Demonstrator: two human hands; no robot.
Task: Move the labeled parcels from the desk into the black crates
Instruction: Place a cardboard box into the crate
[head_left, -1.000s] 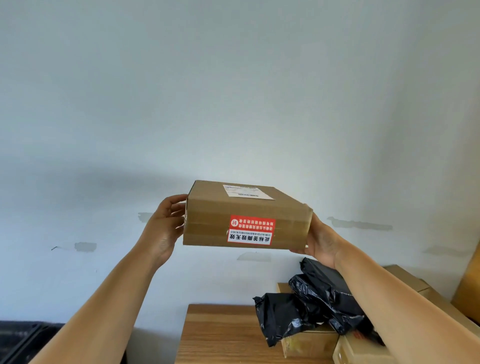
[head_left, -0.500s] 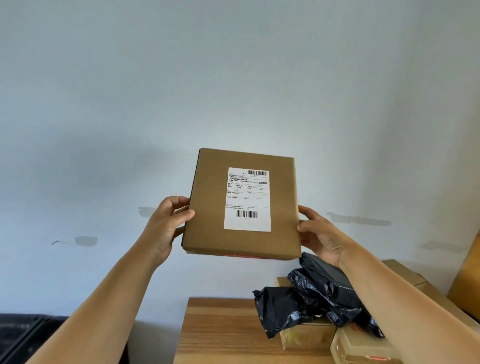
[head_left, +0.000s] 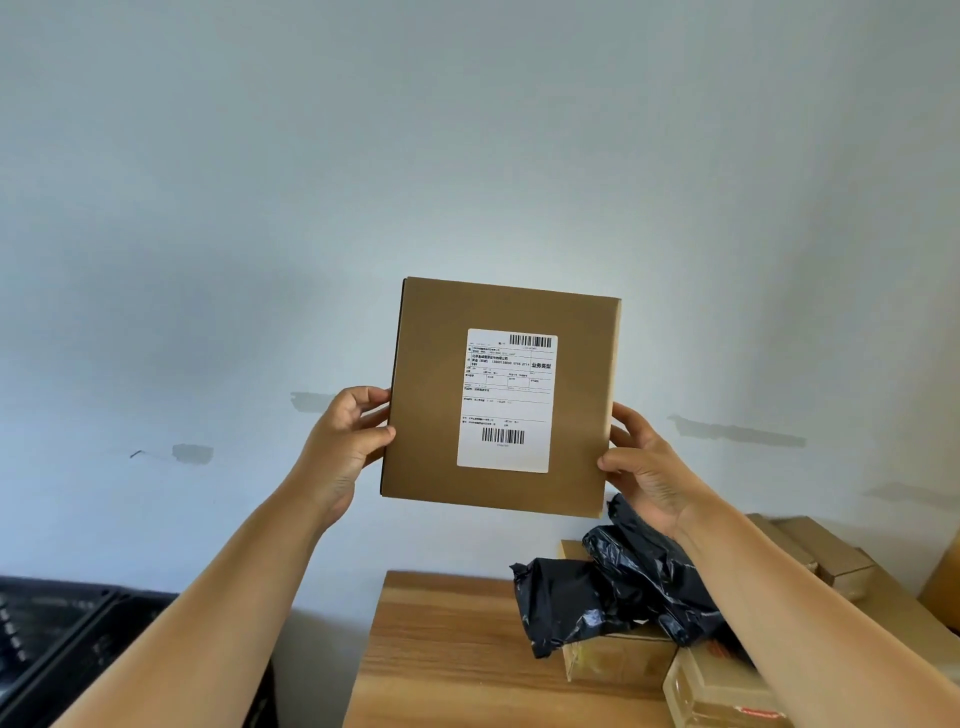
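A flat brown cardboard parcel (head_left: 431, 395) is held up in front of the wall, its broad face with a white shipping label (head_left: 506, 400) turned toward me. My left hand (head_left: 345, 441) grips its left edge, thumb on the front. My right hand (head_left: 641, 467) grips the right edge the same way. Below, black crates (head_left: 57, 644) show at the lower left, beside the wooden desk (head_left: 441, 649).
On the desk's right part lie black plastic mailer bags (head_left: 613, 587) on top of taped cardboard boxes (head_left: 618, 657). More brown boxes (head_left: 826, 561) stack at the far right against the wall. The pale wall stands close behind.
The parcel has been tipped up from lying flat, so its labelled top now faces me instead of its red-stickered side. Both hands kept hold of its edges.
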